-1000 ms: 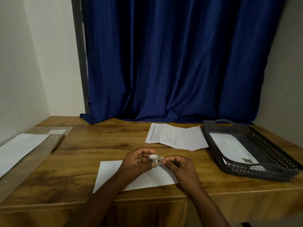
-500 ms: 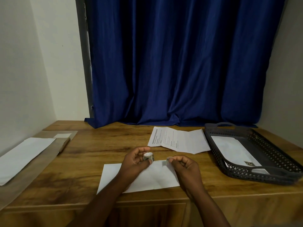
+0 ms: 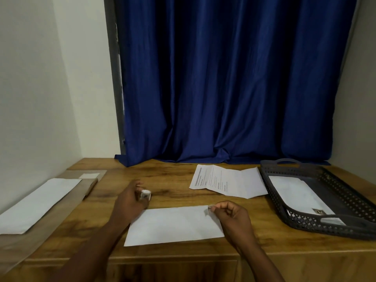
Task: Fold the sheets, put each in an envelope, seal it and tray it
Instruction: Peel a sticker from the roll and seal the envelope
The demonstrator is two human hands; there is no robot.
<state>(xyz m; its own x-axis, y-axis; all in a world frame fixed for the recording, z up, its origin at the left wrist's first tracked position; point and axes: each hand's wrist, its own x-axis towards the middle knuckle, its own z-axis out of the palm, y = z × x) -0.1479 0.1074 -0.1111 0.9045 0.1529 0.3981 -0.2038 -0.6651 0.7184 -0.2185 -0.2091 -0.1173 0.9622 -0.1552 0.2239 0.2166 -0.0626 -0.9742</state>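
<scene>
Our left hand (image 3: 130,198) lies on the wooden surface (image 3: 175,180) with its fingers curled round a small tape roll (image 3: 145,194), which sits at the fingertips on the far side of the hand. Our right hand (image 3: 232,217) hovers low over the right end of the envelope (image 3: 175,224), thumb and forefinger pinching a short tape strip (image 3: 210,208) just above the envelope's far edge; whether the strip touches the paper we cannot tell. Both forearms run in from the near edge, the left one covering the envelope's near-left corner. The envelope is white, lying flat and lengthwise across the surface between the two hands, near the front edge. Beyond it, a printed sheet (image 3: 227,182) with fold creases lies partly opened. To the right stands a dark perforated tray (image 3: 345,202) holding a white envelope in tray (image 3: 295,194) with a small mark near its near end. To the far left, a white sheet (image 3: 38,202) rests on a lower ledge. A blue curtain (image 3: 223,78) hangs behind, its hem resting on the back of the surface.
</scene>
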